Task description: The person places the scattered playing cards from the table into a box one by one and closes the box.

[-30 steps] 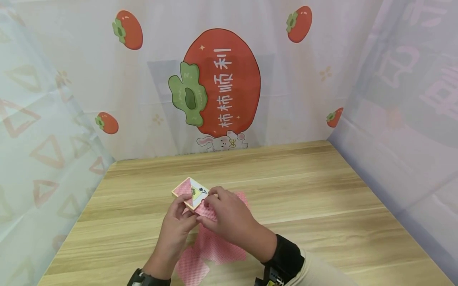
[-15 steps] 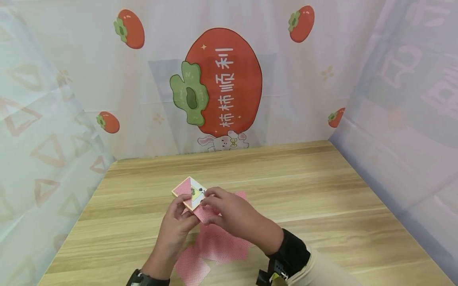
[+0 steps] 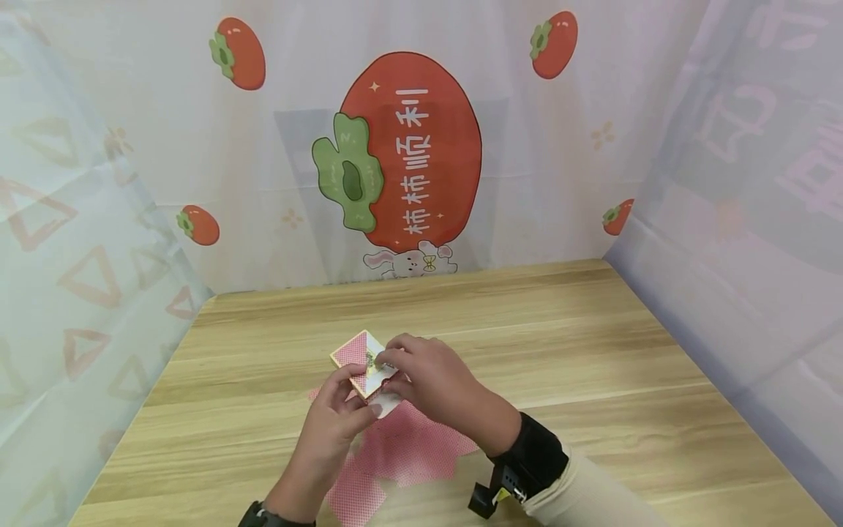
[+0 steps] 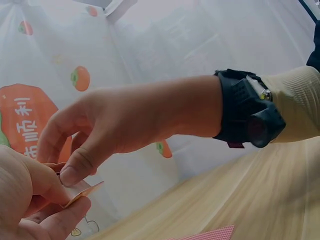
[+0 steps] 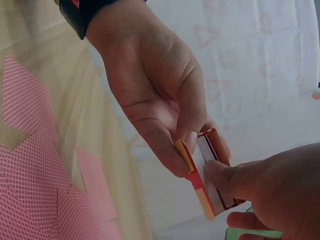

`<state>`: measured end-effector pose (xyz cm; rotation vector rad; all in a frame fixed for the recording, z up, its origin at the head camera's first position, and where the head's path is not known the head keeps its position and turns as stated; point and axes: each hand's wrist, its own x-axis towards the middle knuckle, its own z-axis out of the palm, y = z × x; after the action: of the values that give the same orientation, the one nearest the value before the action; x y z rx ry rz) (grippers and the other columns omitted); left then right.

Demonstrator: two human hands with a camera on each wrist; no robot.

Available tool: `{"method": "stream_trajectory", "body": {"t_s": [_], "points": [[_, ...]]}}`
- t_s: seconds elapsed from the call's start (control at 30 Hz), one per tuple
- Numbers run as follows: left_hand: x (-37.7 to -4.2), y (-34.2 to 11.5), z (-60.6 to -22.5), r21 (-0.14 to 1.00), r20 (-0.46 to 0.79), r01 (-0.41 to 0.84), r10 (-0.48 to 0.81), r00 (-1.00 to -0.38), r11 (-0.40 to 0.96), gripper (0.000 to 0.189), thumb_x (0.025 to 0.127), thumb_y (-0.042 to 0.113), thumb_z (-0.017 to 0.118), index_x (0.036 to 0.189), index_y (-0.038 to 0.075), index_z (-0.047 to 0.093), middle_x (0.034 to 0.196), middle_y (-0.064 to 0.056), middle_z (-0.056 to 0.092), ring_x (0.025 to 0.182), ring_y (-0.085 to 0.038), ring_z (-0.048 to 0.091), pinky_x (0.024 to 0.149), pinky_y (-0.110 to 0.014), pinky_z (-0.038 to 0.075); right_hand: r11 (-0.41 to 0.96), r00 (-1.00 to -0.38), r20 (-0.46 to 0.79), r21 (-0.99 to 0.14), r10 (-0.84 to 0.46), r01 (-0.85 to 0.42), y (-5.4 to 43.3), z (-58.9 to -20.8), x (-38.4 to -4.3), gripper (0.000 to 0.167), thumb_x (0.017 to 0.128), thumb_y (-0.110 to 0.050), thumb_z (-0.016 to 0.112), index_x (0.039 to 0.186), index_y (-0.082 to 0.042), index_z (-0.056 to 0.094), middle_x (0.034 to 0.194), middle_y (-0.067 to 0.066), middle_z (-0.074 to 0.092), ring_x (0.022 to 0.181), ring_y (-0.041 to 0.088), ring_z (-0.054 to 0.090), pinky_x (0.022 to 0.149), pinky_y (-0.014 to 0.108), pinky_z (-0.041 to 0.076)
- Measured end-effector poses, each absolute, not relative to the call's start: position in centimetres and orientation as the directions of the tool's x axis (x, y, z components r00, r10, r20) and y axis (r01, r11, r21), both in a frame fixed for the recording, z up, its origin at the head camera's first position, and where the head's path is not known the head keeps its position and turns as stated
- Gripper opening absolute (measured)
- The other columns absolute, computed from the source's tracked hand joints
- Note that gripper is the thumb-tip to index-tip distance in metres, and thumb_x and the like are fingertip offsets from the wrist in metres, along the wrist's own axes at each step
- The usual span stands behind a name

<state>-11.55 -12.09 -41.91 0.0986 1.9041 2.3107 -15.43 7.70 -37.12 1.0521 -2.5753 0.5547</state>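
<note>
My left hand grips a playing-card box above the table, its fingers and thumb on the sides. The box has a pink pattern and a white part on top. In the right wrist view its end stands open, with a flap folded outward under my left thumb. What lies inside the box is hard to make out. My right hand pinches the open end, fingers on top and thumb at the opening. Below both hands, pink-backed playing cards lie spread face down on the table.
The wood-grain table stretches out on all sides of the cards. A white curtain with printed persimmons hangs along its back edge, and more cloth hangs at both sides.
The box has shifted slightly right and nearer. A white flap surface now shows below its near end, where pink pattern showed before. My right thumb has moved up to the opening.
</note>
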Motion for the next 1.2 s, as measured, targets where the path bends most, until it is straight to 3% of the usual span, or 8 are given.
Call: {"method": "stream_trajectory", "body": {"t_s": [0.17, 0.33, 0.63, 0.87, 1.2], "points": [[-11.3, -12.0, -41.8, 0.982, -0.037, -0.068, 0.168, -0.985, -0.178, 0.064, 0.084, -0.012, 0.065, 0.139, 0.009, 0.040, 0.144, -0.014, 0.043, 0.121, -0.027, 0.058, 0.089, -0.029, 0.055, 0.692, -0.723, 0.417, -0.255, -0.551, -0.675, 7.8, -37.5, -15.8, 0.039, 0.081, -0.036, 0.085, 0.115, -0.022, 0.071, 0.110, -0.005, 0.064, 0.084, 0.014, 0.063, 0.075, 0.030, 0.051], [-11.2, -12.0, -41.8, 0.980, -0.047, -0.080, 0.180, -0.983, -0.182, 0.063, 0.085, -0.012, 0.066, 0.139, 0.009, 0.041, 0.145, -0.015, 0.043, 0.121, -0.028, 0.058, 0.090, -0.029, 0.055, 0.712, -0.765, 0.363, -0.297, -0.533, -0.637, 7.8, -37.5, -15.9, 0.045, 0.081, -0.041, 0.083, 0.120, -0.021, 0.070, 0.113, -0.006, 0.065, 0.095, 0.013, 0.066, 0.080, 0.031, 0.053], [-11.3, -12.3, -41.8, 0.983, -0.061, -0.087, 0.154, -0.986, -0.164, 0.065, 0.084, -0.013, 0.064, 0.140, 0.010, 0.041, 0.146, -0.015, 0.043, 0.122, -0.029, 0.056, 0.089, -0.029, 0.055, 0.727, -0.813, 0.288, -0.366, -0.506, -0.581, 7.9, -37.8, -15.9, 0.051, 0.084, -0.040, 0.082, 0.128, -0.022, 0.064, 0.118, -0.005, 0.065, 0.104, 0.014, 0.065, 0.085, 0.034, 0.055], [-11.6, -13.2, -41.5, 0.983, -0.058, -0.074, 0.094, -0.994, -0.169, 0.067, 0.083, -0.016, 0.062, 0.141, 0.009, 0.039, 0.147, -0.013, 0.043, 0.122, -0.023, 0.058, 0.090, -0.029, 0.055, 0.759, -0.857, 0.233, -0.398, -0.459, -0.515, 9.4, -38.3, -16.8, 0.050, 0.089, -0.036, 0.079, 0.133, -0.020, 0.062, 0.124, -0.003, 0.065, 0.108, 0.016, 0.065, 0.088, 0.037, 0.056], [-12.0, -14.5, -41.7, 0.987, -0.067, -0.076, 0.070, -0.995, -0.139, 0.068, 0.084, -0.016, 0.060, 0.143, 0.008, 0.037, 0.148, -0.013, 0.039, 0.121, -0.019, 0.057, 0.092, -0.027, 0.055, 0.797, -0.906, 0.116, -0.440, -0.407, -0.414, 12.0, -39.9, -17.8, 0.048, 0.091, -0.028, 0.077, 0.135, -0.018, 0.062, 0.135, 0.001, 0.063, 0.126, 0.023, 0.059, 0.102, 0.045, 0.051]]}}
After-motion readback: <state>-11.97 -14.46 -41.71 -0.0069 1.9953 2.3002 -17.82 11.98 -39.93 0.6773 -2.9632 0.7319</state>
